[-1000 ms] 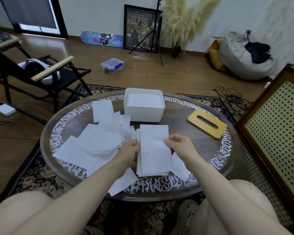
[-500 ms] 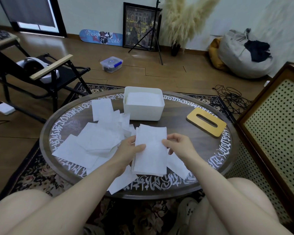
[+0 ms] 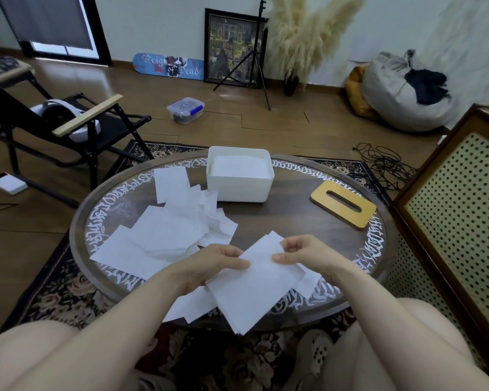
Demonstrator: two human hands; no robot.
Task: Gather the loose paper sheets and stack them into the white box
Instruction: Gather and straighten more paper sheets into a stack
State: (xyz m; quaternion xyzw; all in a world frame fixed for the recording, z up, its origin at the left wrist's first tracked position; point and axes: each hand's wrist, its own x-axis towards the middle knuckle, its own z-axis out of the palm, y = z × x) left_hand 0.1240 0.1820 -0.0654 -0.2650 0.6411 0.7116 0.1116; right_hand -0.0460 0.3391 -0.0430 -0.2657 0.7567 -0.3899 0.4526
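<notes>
Wooden round table [image 3: 294, 221] on patterned rug [image 3: 68, 292], plank floor [image 3: 294, 128] beyond.

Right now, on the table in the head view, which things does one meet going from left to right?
Loose paper sheets → left hand → held stack of sheets → right hand → wooden slotted lid. The white box is left out, since it overlaps them.
</notes>
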